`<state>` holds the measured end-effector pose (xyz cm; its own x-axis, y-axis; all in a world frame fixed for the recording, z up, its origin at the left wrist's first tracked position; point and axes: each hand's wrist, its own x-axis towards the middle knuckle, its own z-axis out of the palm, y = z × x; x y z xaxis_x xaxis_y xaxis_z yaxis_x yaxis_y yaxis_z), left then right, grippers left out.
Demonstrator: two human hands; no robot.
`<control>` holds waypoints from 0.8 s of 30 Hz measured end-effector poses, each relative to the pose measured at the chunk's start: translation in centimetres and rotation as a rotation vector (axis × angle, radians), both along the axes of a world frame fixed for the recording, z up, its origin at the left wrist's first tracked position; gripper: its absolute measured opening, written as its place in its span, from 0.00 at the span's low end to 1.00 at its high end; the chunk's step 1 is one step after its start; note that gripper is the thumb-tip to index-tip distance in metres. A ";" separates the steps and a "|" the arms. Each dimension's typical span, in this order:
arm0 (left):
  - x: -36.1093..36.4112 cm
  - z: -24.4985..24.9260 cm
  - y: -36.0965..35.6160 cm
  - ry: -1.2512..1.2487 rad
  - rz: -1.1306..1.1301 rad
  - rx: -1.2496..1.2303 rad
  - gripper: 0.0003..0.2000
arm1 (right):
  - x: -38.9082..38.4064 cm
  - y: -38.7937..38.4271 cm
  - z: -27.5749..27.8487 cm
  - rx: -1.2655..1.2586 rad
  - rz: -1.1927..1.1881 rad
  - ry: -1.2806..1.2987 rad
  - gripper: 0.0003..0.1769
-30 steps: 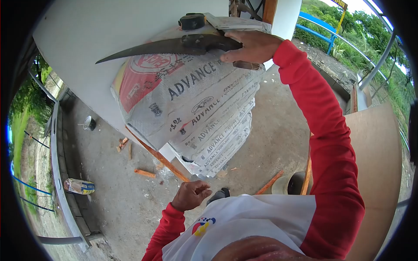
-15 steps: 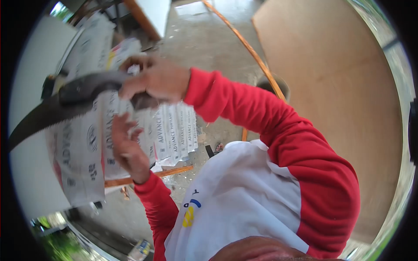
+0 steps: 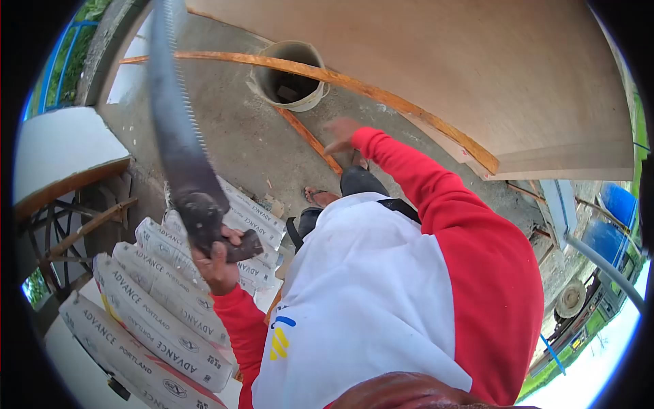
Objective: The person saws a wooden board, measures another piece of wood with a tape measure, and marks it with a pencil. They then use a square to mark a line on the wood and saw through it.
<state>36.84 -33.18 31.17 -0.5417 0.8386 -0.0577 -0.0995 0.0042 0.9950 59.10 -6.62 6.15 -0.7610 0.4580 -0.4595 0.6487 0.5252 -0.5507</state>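
Note:
My left hand [image 3: 216,262] grips the dark wooden handle of a hand saw [image 3: 178,136]. Its long toothed blade points up and away from me, toward the top left. The saw hangs over a stack of grey "Advance Portland" cement bags [image 3: 150,300] at the lower left. My right hand [image 3: 339,133], in a red sleeve, is stretched out ahead over the concrete floor with its fingers apart and nothing in it. It is near a thin wooden strip [image 3: 310,140] lying on the floor.
A large plywood sheet [image 3: 443,61] fills the upper right, with a long wooden batten [image 3: 381,95] along its edge. A white bucket [image 3: 300,102] stands beyond my right hand. A white board on a wooden frame [image 3: 61,143] is at left. Blue barrels [image 3: 616,204] stand far right.
The saw has passed from my right hand to my left. My head has turned away from the bags toward the plywood, and my right arm has swung out forward, empty.

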 end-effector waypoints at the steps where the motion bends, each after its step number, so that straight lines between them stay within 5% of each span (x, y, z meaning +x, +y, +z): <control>1: 1.5 -1.8 0.5 -0.033 -0.033 -0.082 0.15 | 4.6 1.2 -3.1 0.122 -0.262 0.023 0.36; 3: 4.2 -4.6 2.7 0.112 -0.162 -0.513 0.16 | 11.9 5.1 -8.8 0.312 -0.421 -0.231 0.36; 5: 7.5 -8.5 5.9 0.252 -0.243 -0.613 0.16 | 15.2 8.1 -10.4 0.408 -0.502 -0.373 0.36; 10: 11.3 -19.4 11.8 0.241 -0.408 -0.621 0.24 | 16.0 14.2 -16.2 0.214 -0.540 -0.283 0.34; 13: 12.7 -24.2 16.3 0.534 -0.520 -0.484 0.25 | 14.5 16.0 -18.8 -0.061 -0.517 -0.278 0.34; 24: 14.0 -27.1 17.8 0.440 -0.574 -0.491 0.25 | 13.1 11.5 -17.0 -0.105 -0.534 -0.193 0.32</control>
<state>50.84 -15.40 4.05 -0.1015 0.9238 -0.3691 0.4420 0.3742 0.8152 72.20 4.93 -10.89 -0.3348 0.6996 -0.6313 0.9029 0.0464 -0.4274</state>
